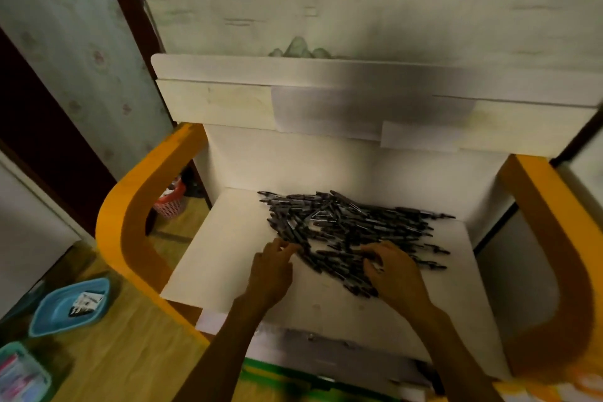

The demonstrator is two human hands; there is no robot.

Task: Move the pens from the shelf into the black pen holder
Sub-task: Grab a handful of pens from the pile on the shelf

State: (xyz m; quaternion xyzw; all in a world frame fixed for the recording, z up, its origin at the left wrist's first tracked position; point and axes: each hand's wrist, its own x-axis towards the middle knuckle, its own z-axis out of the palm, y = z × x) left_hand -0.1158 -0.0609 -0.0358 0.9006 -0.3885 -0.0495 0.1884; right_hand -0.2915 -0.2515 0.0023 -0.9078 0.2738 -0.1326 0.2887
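Pale wooden shelf [228, 258] framed by curved orange side rails [130, 225], heaped with a loose pile of black pens [352, 225].

Left hand [272, 271] at the near left edge of the pile, fingers loosely curled, fingertips touching the nearest pens; grip on any pen impossible to tell. Right hand [393, 271] on the pile's near right part, fingers bent down over several pens, hold likewise unclear. Left of the shelf, on the wooden floor: blue plastic tray [70, 305] and, farther back, red mesh basket [169, 202].
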